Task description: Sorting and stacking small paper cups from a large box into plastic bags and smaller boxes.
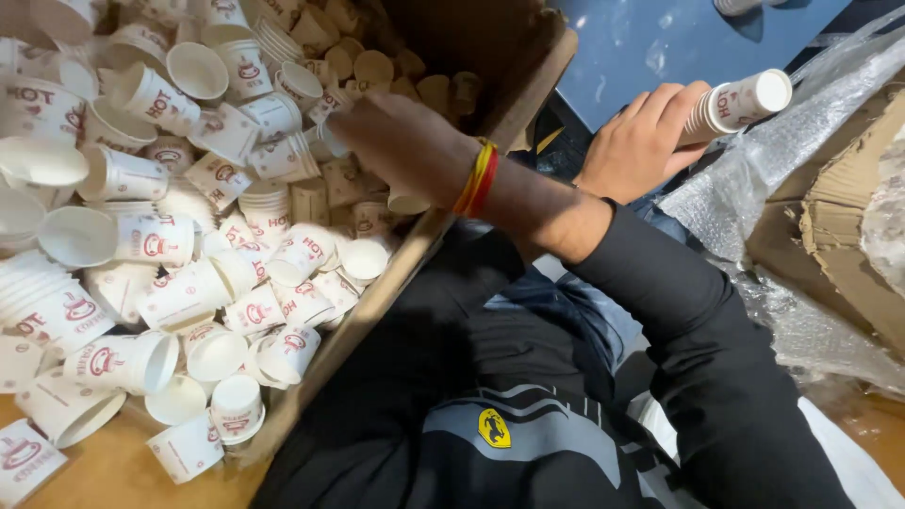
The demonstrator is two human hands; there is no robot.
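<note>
Here the right hand (401, 141) is reaching, fingers curled, among loose paper cups (189, 236) in the cardboard box (528, 85), while the left hand (646, 141) is gripping a cup stack (740, 102).

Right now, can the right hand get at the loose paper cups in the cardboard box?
Probably yes. The right hand is inside the open cardboard box, with its fingers among the loose paper cups, and nothing covers them.

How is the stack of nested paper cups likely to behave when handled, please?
The stack of cups looks like thin paper, so it is probably light and easily crushed. Round and held sideways in the left hand, it would likely roll if laid down, and nested cups may slide apart.
</note>
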